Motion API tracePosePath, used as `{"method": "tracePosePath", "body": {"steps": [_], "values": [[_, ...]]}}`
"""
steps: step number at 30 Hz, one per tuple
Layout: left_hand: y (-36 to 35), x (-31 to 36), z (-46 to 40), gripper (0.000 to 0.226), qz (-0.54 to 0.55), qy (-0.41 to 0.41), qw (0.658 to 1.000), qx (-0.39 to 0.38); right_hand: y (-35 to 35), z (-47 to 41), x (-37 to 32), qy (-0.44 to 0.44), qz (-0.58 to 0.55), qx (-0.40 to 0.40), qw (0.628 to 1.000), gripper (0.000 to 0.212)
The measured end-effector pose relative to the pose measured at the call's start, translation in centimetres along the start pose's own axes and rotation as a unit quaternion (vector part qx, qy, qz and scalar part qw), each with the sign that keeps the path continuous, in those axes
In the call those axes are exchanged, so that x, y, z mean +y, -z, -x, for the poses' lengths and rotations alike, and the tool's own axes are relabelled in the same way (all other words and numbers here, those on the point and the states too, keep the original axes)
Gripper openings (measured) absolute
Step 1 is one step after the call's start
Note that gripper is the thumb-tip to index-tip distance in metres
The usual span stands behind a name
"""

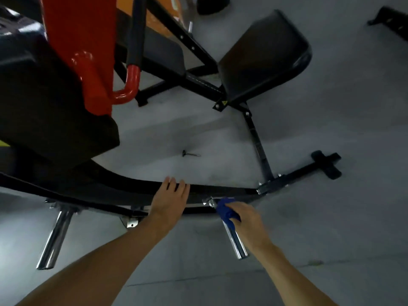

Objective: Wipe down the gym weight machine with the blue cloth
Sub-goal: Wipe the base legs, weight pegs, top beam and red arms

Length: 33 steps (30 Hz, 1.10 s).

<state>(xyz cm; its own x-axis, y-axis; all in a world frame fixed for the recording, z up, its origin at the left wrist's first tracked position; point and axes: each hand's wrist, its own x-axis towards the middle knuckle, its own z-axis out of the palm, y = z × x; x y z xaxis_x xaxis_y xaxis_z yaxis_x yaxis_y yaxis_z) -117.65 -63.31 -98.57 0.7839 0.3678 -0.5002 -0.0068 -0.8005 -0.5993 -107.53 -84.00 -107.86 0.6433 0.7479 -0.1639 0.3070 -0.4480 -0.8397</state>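
Note:
The weight machine's black base beam (106,191) runs across the lower middle, with two chrome plate pegs sticking toward me. My left hand (170,199) rests flat on the beam, fingers straight over its far edge. My right hand (245,219) grips the blue cloth (226,209) and holds it wrapped around the upper end of the right chrome peg (236,241), near where the peg joins the beam. The left chrome peg (55,237) is bare. The machine's red frame (92,62) and black pad (44,102) rise at the upper left.
A black seat pad (265,56) on a black frame stands behind the beam at upper right. A black floor foot (326,164) juts out to the right. A small dark scrap (189,153) lies on the grey floor. Another black piece of equipment (393,21) sits at the far right edge.

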Motion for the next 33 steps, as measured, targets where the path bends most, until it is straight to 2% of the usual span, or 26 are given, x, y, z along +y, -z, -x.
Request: {"method": "tracePosePath", "body": {"steps": [3, 6, 8, 10, 15, 17, 19, 23, 24, 26, 28, 30, 33], "values": [[-1.7, 2.3, -2.2, 0.071, -0.029, 0.004, 0.999, 0.031, -3.5, -5.3, 2.1, 0.207, 0.094, 0.021, 0.974, 0.039], [-3.4, 4.7, -4.0, 0.065, -0.071, 0.024, 0.993, 0.091, -7.1, -8.9, 3.8, 0.385, 0.192, -0.012, 0.902, 0.04], [-5.3, 5.9, -5.1, 0.057, -0.108, 0.055, 0.983, 0.134, -9.6, -10.0, 5.2, 0.476, 0.271, -0.02, 0.836, 0.039], [-6.6, 6.8, -6.0, 0.054, -0.135, 0.088, 0.971, 0.175, -11.6, -10.9, 6.6, 0.525, 0.345, -0.003, 0.778, 0.038], [-8.0, 8.8, -7.3, 0.04, -0.144, 0.168, 0.94, 0.261, -13.2, -11.7, 8.3, 0.585, 0.403, 0.075, 0.7, 0.032], [-8.3, 9.3, -6.9, 0.038, -0.15, 0.19, 0.927, 0.288, -12.5, -11.3, 8.4, 0.584, 0.394, 0.117, 0.699, 0.027], [-8.6, 9.4, -6.3, 0.038, -0.146, 0.196, 0.925, 0.291, -11.9, -10.9, 8.4, 0.573, 0.37, 0.147, 0.716, 0.027], [-8.3, 8.6, -5.4, 0.043, -0.168, 0.173, 0.929, 0.281, -13.1, -11.0, 8.0, 0.554, 0.348, 0.195, 0.731, 0.02], [-8.4, 8.5, -5.3, 0.044, -0.176, 0.165, 0.929, 0.282, -13.8, -10.9, 7.9, 0.554, 0.366, 0.184, 0.725, 0.015], [-8.5, 8.5, -5.3, 0.046, -0.185, 0.162, 0.924, 0.294, -15.0, -10.8, 8.0, 0.566, 0.432, 0.144, 0.687, 0.012], [-8.5, 8.6, -5.4, 0.047, -0.192, 0.173, 0.917, 0.303, -15.1, -10.6, 8.3, 0.576, 0.463, 0.139, 0.659, 0.009], [-8.5, 8.8, -5.3, 0.047, -0.193, 0.181, 0.916, 0.301, -14.4, -10.4, 8.4, 0.583, 0.43, 0.166, 0.67, 0.012], [-8.5, 9.1, -5.2, 0.047, -0.204, 0.184, 0.913, 0.301, -12.0, -10.2, 9.3, 0.553, 0.377, 0.211, 0.712, 0.007]]}}
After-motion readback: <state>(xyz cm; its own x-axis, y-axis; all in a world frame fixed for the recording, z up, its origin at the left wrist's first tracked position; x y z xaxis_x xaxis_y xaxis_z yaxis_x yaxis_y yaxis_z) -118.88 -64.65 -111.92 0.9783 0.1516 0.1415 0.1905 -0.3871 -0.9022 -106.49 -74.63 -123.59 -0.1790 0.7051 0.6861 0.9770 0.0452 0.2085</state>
